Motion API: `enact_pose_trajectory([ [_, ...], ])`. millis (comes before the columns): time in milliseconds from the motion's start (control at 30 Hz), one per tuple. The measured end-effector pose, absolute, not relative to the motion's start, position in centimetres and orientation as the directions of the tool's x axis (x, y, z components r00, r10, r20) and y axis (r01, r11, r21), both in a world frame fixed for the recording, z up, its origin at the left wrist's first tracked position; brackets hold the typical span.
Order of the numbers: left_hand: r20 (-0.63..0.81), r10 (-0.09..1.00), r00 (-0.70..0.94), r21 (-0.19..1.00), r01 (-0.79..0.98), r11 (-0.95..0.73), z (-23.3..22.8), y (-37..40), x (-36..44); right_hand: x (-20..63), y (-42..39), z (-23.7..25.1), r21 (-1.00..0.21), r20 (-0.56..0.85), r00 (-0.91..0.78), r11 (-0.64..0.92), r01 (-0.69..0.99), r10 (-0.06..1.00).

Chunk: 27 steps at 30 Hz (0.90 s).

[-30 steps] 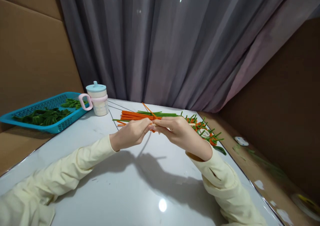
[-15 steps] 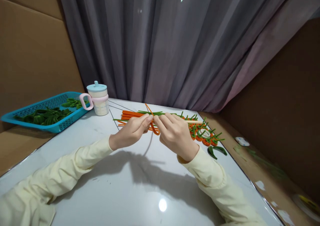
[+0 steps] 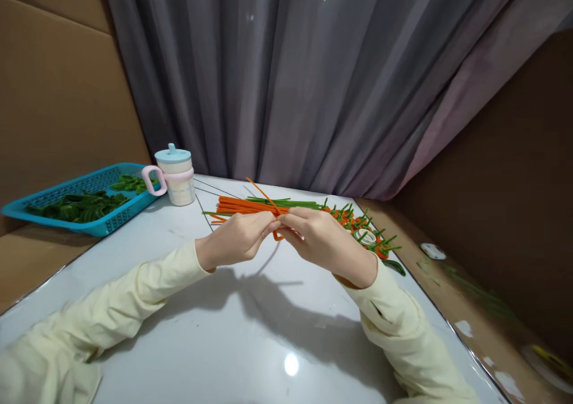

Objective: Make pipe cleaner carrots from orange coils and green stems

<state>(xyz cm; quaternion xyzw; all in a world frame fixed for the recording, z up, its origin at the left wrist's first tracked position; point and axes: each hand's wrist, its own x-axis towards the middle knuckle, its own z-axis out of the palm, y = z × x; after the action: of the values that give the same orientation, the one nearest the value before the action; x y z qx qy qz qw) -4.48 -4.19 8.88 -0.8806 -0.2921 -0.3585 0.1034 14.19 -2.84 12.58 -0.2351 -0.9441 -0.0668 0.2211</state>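
Above the middle of the table, my left hand (image 3: 239, 235) and my right hand (image 3: 330, 238) meet at the fingertips. Both are closed in a pinch on an orange pipe cleaner (image 3: 262, 193). One end of it sticks up toward the curtain, and a bent part shows below the fingers. Whether a stick is inside my right hand is hidden. Just behind lies a bundle of orange pipe cleaners (image 3: 233, 204), with green pipe cleaners (image 3: 295, 203) beside it. To the right of my right hand are several small orange pieces with green stems (image 3: 349, 213), partly covered by that hand.
A white ring-shaped roll (image 3: 366, 236) rests among the orange pieces, near a green leaf shape (image 3: 394, 267). On the left stand a lidded cup (image 3: 181, 183) and a blue basket (image 3: 102, 228) of green leaf shapes. A grey curtain (image 3: 295, 82) hangs behind the table.
My right hand has turned over and lowered its wrist to the right. The pale stick that stuck out of it no longer shows. The pipe cleaner's upper end has swung left.
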Motion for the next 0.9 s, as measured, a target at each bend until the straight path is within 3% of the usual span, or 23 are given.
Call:
enact_pose_trajectory([
  [133, 0.736, 0.318, 0.598, -0.163, 0.612, -0.774, 8.5, -4.0, -4.4, 13.7, -3.0, 12.4, 0.105, 0.459, -0.778, 0.844, 0.526, 0.428],
  [267, 0.744, 0.298, 0.598, -0.200, 0.625, -0.755, 8.7, -4.0, -4.4, 13.6, -3.2, 12.4, 0.197, 0.469, -0.777, 0.808, 0.555, 0.420],
  [433, 0.743, 0.279, 0.608, -0.237, 0.630, -0.740, 8.6, -3.9, -4.6, 13.6, -3.2, 12.1, 0.200, 0.549, -0.744, 0.804, 0.560, 0.381],
  [733, 0.798, 0.292, 0.527, -0.140, 0.633, -0.762, 8.6, -4.4, -4.0, 13.3, -2.9, 11.7, 0.322, 0.696, -0.696, 0.792, 0.519, 0.174],
  [900, 0.836, 0.321, 0.446, -0.027, 0.617, -0.787, 8.8, -4.6, -3.8, 13.2, -2.5, 11.5, 0.371, 0.702, -0.699, 0.767, 0.523, 0.138],
])
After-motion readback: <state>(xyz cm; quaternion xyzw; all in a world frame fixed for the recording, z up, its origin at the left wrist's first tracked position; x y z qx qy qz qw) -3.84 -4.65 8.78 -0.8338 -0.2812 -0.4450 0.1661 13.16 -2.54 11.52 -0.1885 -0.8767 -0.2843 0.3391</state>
